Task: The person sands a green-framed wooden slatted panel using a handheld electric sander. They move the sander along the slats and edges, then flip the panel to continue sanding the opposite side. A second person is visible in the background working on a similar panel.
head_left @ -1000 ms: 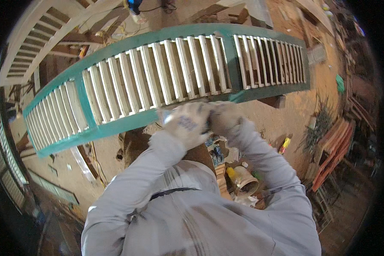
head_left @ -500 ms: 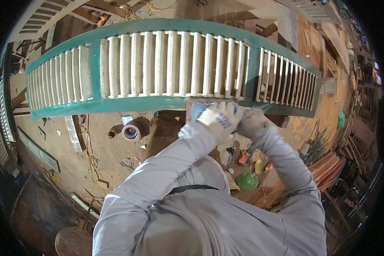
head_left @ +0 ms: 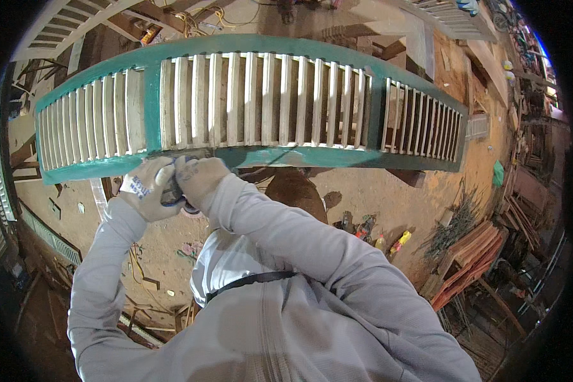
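Note:
A long shutter panel (head_left: pixel 312 156) with a green-painted frame and bare pale slats lies across in front of me. Both my gloved hands are close together at its near rail, left of the middle. My left hand (head_left: pixel 148 190) is closed, fingers curled, beside the right. My right hand (head_left: pixel 200 181) is closed too, its fingers bent against the left's. A small dark thing shows between them, mostly covered by the gloves, so its kind cannot be told. Just above the fingers, a greyish flat edge (head_left: pixel 194 153) lies along the rail.
Stacked reddish boards (head_left: pixel 468 267) and brushwood (head_left: pixel 455 223) lie on the right. Small bottles (head_left: pixel 399 242) stand on the ground near my right arm. Other slatted panels (head_left: pixel 51 232) lie at the left. Yellow cord (head_left: pixel 200 22) is tangled beyond the shutter.
Both hands have slid left along the near rail, from right of the middle to near the left crossbar. My body has shifted with them, and the right forearm now crosses in front of me.

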Demonstrator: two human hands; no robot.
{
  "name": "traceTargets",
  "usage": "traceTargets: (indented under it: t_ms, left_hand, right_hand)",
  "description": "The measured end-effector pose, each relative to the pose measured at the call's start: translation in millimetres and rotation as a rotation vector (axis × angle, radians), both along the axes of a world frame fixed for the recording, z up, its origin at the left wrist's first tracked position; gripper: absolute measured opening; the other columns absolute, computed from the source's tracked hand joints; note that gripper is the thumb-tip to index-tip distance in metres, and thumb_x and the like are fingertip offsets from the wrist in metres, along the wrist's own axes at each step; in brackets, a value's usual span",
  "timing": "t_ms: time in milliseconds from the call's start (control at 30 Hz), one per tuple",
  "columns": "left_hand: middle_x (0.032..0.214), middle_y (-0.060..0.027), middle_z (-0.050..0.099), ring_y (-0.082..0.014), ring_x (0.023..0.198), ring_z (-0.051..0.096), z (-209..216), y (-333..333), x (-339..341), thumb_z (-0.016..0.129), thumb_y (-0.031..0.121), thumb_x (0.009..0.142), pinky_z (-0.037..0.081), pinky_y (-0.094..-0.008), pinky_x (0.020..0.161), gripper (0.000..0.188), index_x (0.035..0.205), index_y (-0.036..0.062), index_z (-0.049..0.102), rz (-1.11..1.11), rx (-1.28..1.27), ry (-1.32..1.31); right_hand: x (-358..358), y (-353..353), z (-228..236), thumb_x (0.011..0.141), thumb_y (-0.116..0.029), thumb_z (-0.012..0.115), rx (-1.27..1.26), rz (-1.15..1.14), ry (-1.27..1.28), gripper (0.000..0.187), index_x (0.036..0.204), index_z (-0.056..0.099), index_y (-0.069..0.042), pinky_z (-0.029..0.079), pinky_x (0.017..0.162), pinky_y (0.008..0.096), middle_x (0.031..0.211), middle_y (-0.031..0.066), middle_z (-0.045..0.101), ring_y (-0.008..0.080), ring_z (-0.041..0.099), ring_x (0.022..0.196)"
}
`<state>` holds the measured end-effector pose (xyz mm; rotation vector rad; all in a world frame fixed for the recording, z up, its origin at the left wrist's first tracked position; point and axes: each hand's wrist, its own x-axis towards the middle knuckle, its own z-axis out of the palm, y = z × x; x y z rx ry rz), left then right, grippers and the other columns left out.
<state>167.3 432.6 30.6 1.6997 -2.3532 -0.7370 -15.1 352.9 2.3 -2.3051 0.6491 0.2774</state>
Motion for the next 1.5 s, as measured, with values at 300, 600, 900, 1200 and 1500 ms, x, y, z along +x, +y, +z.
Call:
traceTargets:
  t_ms: [300, 600, 900, 1200, 1500]
  left_hand:
    - [0.125, -0.0222, 0.061, -0.0401, 0.113, 0.064, 10, -68, -151, 0.086, 0.041, 0.067, 0.053, -0.0504, 0.098, 0.073, 0.122, 0.0011, 0.058, -0.076, 0.101, -0.024]
    - [0.124, -0.0203, 0.06, -0.0374, 0.118, 0.06, 2, -152, -379, 0.079, 0.042, 0.077, 0.049, -0.0483, 0.102, 0.071, 0.129, -0.0009, 0.055, -0.149, 0.146, 0.122]
    - [0.109, -0.0148, 0.06, -0.0317, 0.108, 0.06, -10, -187, -510, 0.076, 0.036, 0.078, 0.052, -0.0449, 0.092, 0.06, 0.124, 0.0015, 0.057, -0.141, 0.113, 0.167]
    - [0.123, -0.0195, 0.06, -0.0375, 0.12, 0.059, 0, -130, -346, 0.078, 0.036, 0.076, 0.049, -0.0485, 0.102, 0.067, 0.127, -0.0013, 0.057, -0.056, 0.201, 0.183]
    - [0.124, -0.0193, 0.062, -0.0366, 0.117, 0.062, 14, -45, -123, 0.08, 0.039, 0.078, 0.051, -0.047, 0.103, 0.068, 0.131, 0.0042, 0.056, 0.065, 0.101, 0.063]
  right_hand:
    - [-155, -46, -2, 0.098, -0.019, 0.051, -0.075, -0.034, 0.043, 0.028, 0.117, 0.057, 0.002, 0.06, 0.071, 0.0403, 0.097, 0.0144, 0.075, 0.0285, 0.076, 0.09]
    - [-395, -116, -10, 0.1, -0.026, 0.048, -0.101, -0.02, 0.154, 0.029, 0.118, 0.057, -0.005, 0.057, 0.086, 0.0429, 0.114, 0.0154, 0.07, 0.0302, 0.072, 0.101]
    - [-511, -171, 12, 0.092, -0.032, 0.064, -0.021, -0.067, 0.377, 0.035, 0.118, 0.062, -0.008, 0.057, 0.087, 0.0408, 0.11, 0.0111, 0.073, 0.0292, 0.071, 0.104]
    - [-352, -117, 2, 0.091, -0.034, 0.064, -0.079, 0.012, 0.292, 0.038, 0.121, 0.062, -0.01, 0.058, 0.081, 0.0414, 0.111, 0.0113, 0.073, 0.0291, 0.073, 0.099]
    - [-118, -51, 17, 0.092, -0.016, 0.058, 0.02, 0.089, 0.138, 0.025, 0.11, 0.063, 0.0, 0.06, 0.078, 0.0427, 0.104, 0.0189, 0.074, 0.0316, 0.074, 0.097]
